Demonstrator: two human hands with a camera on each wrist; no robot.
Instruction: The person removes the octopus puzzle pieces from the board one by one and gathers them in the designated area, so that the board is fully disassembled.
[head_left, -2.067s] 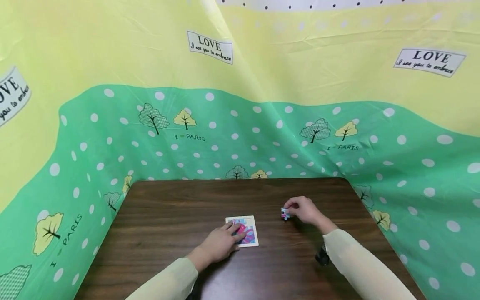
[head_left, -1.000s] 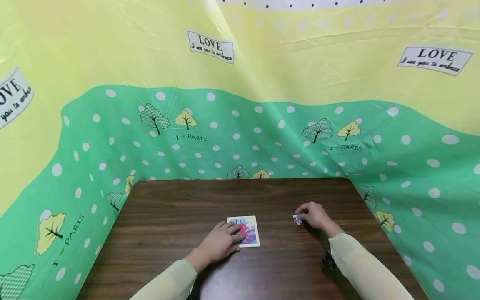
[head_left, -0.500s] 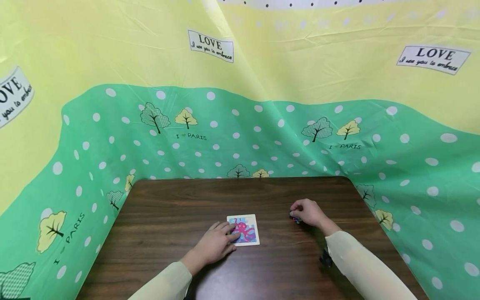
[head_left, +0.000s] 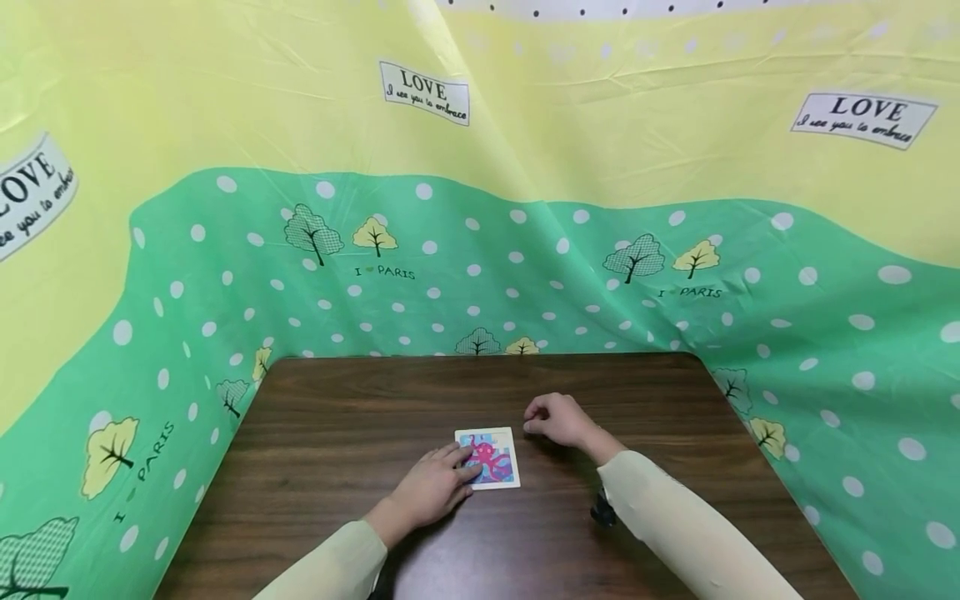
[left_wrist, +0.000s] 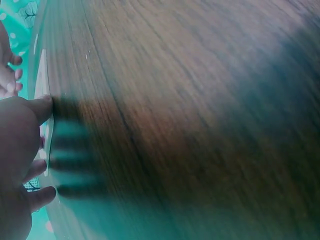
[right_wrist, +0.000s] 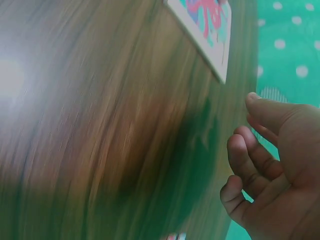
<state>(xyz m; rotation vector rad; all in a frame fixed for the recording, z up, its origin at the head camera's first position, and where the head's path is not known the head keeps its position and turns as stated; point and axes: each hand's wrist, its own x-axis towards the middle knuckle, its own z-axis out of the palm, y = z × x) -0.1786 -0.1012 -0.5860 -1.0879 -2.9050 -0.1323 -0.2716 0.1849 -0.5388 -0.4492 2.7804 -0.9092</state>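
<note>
A small square jigsaw puzzle (head_left: 502, 446), showing a pink octopus in a pale frame, lies flat on the wooden table. My left hand (head_left: 431, 489) rests its spread fingers over the puzzle's left side, covering part of the picture. Just beyond the puzzle's far right corner is my right hand (head_left: 561, 419), its fingers loosely bent and no piece showing at the tips. The right wrist view shows that hand (right_wrist: 280, 160) from the thumb side, above the table and apart from the frame. A small colourful bit (right_wrist: 175, 236) peeks in at the bottom edge there.
The brown wooden table (head_left: 360, 408) spreads around the puzzle on all sides. A green and yellow printed cloth (head_left: 480, 267) hangs close behind the table and along both sides. A dark wrist device (head_left: 602, 508) sits below my right cuff.
My right hand, which held a small puzzle piece to the right, has swung left to the puzzle; the piece no longer shows in the head view. My left hand stays on the puzzle.
</note>
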